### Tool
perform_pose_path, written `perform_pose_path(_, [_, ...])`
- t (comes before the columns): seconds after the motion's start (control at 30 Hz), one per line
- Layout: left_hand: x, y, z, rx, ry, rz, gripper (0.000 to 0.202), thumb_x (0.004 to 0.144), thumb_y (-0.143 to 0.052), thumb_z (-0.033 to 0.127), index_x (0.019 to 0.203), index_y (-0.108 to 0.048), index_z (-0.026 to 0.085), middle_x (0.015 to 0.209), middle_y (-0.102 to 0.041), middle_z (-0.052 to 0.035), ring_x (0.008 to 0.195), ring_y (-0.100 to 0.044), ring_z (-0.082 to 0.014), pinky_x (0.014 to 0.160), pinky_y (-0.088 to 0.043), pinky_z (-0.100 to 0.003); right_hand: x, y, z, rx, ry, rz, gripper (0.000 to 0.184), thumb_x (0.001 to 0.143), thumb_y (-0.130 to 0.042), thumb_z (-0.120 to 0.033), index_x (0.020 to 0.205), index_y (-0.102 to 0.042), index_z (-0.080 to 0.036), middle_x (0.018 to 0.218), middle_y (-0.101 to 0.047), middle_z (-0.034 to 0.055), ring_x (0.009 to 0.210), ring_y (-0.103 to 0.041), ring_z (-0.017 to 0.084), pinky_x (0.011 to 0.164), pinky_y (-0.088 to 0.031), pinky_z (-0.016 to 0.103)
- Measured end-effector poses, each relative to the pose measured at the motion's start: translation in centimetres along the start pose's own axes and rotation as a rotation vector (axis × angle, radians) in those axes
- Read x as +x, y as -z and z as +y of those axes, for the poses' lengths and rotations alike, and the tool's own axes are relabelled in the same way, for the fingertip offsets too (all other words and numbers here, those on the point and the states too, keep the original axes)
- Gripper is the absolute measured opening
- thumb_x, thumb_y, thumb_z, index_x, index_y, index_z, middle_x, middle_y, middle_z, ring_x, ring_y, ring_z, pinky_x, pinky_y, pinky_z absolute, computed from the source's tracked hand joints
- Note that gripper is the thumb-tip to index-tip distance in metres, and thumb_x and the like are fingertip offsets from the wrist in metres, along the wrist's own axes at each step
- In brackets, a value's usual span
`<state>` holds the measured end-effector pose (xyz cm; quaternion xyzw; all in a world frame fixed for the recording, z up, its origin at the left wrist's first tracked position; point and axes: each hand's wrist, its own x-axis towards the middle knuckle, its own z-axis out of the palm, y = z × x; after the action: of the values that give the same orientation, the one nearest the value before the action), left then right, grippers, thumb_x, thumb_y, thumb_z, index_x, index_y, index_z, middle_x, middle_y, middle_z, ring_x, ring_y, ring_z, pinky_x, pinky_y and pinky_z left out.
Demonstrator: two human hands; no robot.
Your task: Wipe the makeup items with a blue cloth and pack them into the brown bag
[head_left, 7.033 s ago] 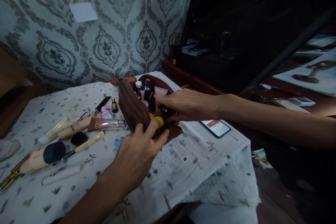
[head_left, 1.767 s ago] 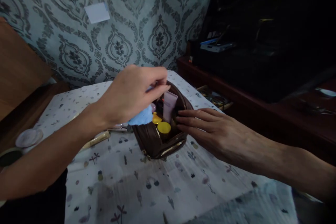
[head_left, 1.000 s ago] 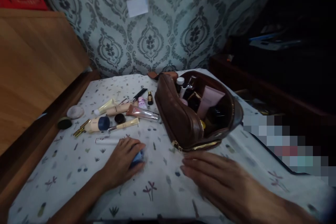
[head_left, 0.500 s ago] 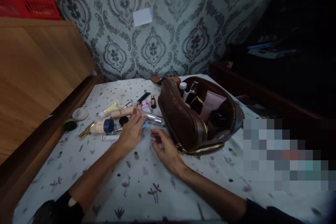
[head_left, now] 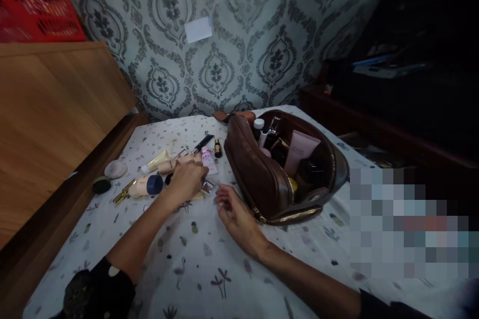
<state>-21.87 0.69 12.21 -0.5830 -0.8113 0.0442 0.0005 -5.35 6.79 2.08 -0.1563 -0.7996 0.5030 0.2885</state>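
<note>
My left hand [head_left: 186, 183] is closed round a copper-pink tube [head_left: 206, 187] lying among loose cosmetics on the flower-print tablecloth [head_left: 209, 269]; only the tube's silver cap end shows past my fingers. My right hand [head_left: 232, 209] hovers just right of that cap, fingers loosely apart and holding nothing. Its knuckles are close to the open brown leather cosmetic bag [head_left: 258, 174]. The bag holds a pink tube [head_left: 299, 147], a white-capped bottle [head_left: 258, 124] and several dark bottles.
Left of my hands lie a cream tube [head_left: 157, 161], a blue-capped foundation bottle [head_left: 144, 185], a round puff [head_left: 115, 168], a black pencil [head_left: 203, 142] and a small bottle [head_left: 217, 148]. A wooden panel [head_left: 48, 124] borders the left edge; dark furniture [head_left: 377, 124] stands at the right.
My left hand took a blue sponge from the bag and set it down on the cloth, then slid up and closed on the pink tube. My right hand left the bag and came beside it.
</note>
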Motion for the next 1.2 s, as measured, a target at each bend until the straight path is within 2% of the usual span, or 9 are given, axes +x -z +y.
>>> perform_pose_path(0.13, [0.3, 0.0, -0.1, 0.025, 0.06, -0.013, 0.023, 0.086, -0.051, 0.008, 0.089, -0.072, 0.017, 0.1, -0.074, -0.0106, 0.102, -0.067, -0.0258, 0.081, -0.05, -0.035, -0.1, 0.0, -0.8, -0.04, 0.041, -0.102, 0.043, 0.084, -0.046, -0.008, 0.125, -0.048, -0.019, 0.113, -0.061, 0.0113, 0.097, -0.064, 0.02, 0.085, -0.056, 0.037])
perform_pose_path(0.27, [1.7, -0.3, -0.4, 0.06, 0.134, -0.034, 0.023, 0.087, -0.05, 0.012, 0.091, -0.072, 0.016, 0.099, -0.075, -0.0149, 0.099, -0.07, -0.0293, 0.081, -0.051, -0.036, 0.5, -0.1, -1.4, -0.039, -0.037, -0.181, 0.044, 0.08, -0.052, -0.008, 0.123, -0.05, -0.02, 0.11, -0.059, 0.0078, 0.088, -0.059, 0.018, 0.083, -0.054, 0.036])
perform_pose_path(0.37, [3.3, -0.5, -1.0, 0.074, 0.196, -0.029, 0.029, 0.091, -0.045, 0.014, 0.106, -0.069, 0.018, 0.105, -0.074, -0.0159, 0.101, -0.07, -0.0305, 0.08, -0.051, -0.037, 1.1, -0.5, -1.5, -0.017, -0.086, -0.191, 0.047, 0.081, -0.054, -0.009, 0.126, -0.048, -0.019, 0.107, -0.056, 0.0067, 0.082, -0.057, 0.017, 0.085, -0.053, 0.038])
perform_pose_path(0.47, [4.9, -0.8, -1.4, 0.076, 0.24, -0.011, 0.033, 0.096, -0.041, 0.022, 0.124, -0.059, 0.019, 0.11, -0.074, -0.0161, 0.103, -0.07, -0.0312, 0.08, -0.052, -0.037, 1.3, -1.1, -1.4, -0.023, -0.031, -0.155, 0.047, 0.081, -0.049, -0.006, 0.126, -0.048, -0.018, 0.109, -0.053, 0.0085, 0.089, -0.057, 0.019, 0.089, -0.052, 0.039])
perform_pose_path(0.57, [6.3, -1.2, -1.3, 0.074, 0.254, 0.002, 0.037, 0.101, -0.037, 0.033, 0.133, -0.051, 0.02, 0.114, -0.073, -0.0156, 0.105, -0.07, -0.0316, 0.081, -0.052, -0.038, 1.1, -1.4, -1.1, -0.037, 0.003, -0.151, 0.046, 0.081, -0.048, -0.006, 0.125, -0.05, -0.019, 0.11, -0.053, 0.0089, 0.089, -0.056, 0.019, 0.089, -0.052, 0.039])
perform_pose_path(0.73, [7.7, -2.2, -0.7, 0.083, 0.276, -0.014, 0.043, 0.102, -0.034, 0.047, 0.132, -0.05, 0.021, 0.108, -0.074, -0.0153, 0.103, -0.071, -0.034, 0.08, -0.052, -0.039, 0.7, -1.2, -0.8, -0.01, -0.001, -0.137, 0.043, 0.083, -0.048, -0.008, 0.123, -0.05, -0.021, 0.108, -0.053, 0.0069, 0.088, -0.056, 0.018, 0.088, -0.053, 0.037])
perform_pose_path(0.93, [7.9, -2.7, -0.3, 0.106, 0.292, -0.008, 0.043, 0.101, -0.034, 0.048, 0.13, -0.049, 0.02, 0.101, -0.076, -0.0149, 0.098, -0.073, -0.0342, 0.077, -0.051, -0.038, 0.9, -0.9, -1.0, 0.052, -0.014, -0.151, 0.041, 0.081, -0.048, -0.005, 0.119, -0.051, -0.021, 0.109, -0.053, 0.0071, 0.095, -0.057, 0.019, 0.09, -0.052, 0.037])
perform_pose_path(1.2, [7.3, -2.6, -0.5, -0.039, 0.345, 0.048, 0.039, 0.098, -0.041, 0.048, 0.127, -0.046, 0.023, 0.103, -0.075, -0.0108, 0.095, -0.072, -0.0303, 0.073, -0.046, -0.032, 0.9, -0.3, -1.4, 0.066, -0.065, -0.171, 0.04, 0.081, -0.048, -0.005, 0.118, -0.053, -0.019, 0.11, -0.054, 0.009, 0.096, -0.058, 0.021, 0.092, -0.053, 0.04])
